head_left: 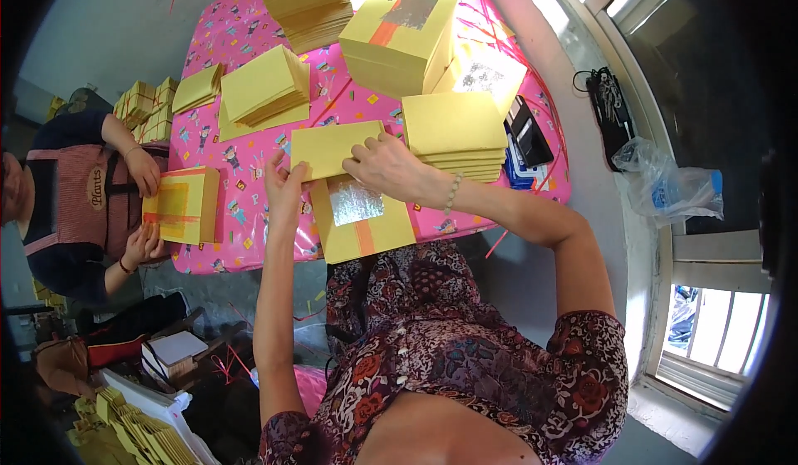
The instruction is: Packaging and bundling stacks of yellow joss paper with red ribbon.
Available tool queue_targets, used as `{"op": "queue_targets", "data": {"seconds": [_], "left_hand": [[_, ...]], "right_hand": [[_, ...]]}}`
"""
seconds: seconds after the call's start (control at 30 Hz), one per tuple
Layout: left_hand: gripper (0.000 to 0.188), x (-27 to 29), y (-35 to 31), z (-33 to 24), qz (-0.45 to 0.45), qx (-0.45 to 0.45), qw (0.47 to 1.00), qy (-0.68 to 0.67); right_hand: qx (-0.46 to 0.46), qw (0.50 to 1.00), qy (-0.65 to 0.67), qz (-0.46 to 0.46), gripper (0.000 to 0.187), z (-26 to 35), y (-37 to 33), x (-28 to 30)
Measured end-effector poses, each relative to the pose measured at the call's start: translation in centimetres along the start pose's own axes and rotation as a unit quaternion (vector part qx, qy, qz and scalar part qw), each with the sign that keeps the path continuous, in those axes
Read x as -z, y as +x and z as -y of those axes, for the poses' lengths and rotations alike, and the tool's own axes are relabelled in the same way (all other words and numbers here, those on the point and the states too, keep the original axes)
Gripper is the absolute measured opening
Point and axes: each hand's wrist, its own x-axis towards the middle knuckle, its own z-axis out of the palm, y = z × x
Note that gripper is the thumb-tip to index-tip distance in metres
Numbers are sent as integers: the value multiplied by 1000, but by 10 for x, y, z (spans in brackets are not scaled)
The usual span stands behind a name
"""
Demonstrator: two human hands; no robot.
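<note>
A folded sheet of yellow paper (328,145) lies in front of me at the table's near edge. My left hand (285,189) grips its left corner, thumb on the paper and fingers at the edge. My right hand (389,168), a beaded bracelet on the wrist, has curled fingers closed at the sheet's right side. Below both hands rests a flat yellow sheet (386,236) with a silver foil square and an orange-red stripe. A pile of folded yellow papers (453,124) sits just right of my right hand.
Tall yellow stacks (386,54) stand toward the back of the pink patterned table (241,162). A folded pile (262,87) lies left of them. A phone (528,132) is at the right edge. On the left, a co-worker's hands (145,174) hold a yellow paper block (195,206).
</note>
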Motion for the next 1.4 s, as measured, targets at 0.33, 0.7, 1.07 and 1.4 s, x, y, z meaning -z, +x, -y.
{"op": "queue_targets", "data": {"seconds": [0.33,0.7,1.07,1.4], "left_hand": [[51,-55,-25,-70,119,-41,977,-171],[51,-145,0,-19,255,-87,962,40],[50,-155,-9,19,218,-77,959,162],[62,-149,-19,-2,180,-125,941,258]], "right_hand": [[-329,809,422,-243,49,-40,-53,67],[-435,826,279,-226,43,-79,-146,47],[-453,838,253,-168,36,-73,-165,8],[-438,866,168,-174,16,-74,-158,26]]}}
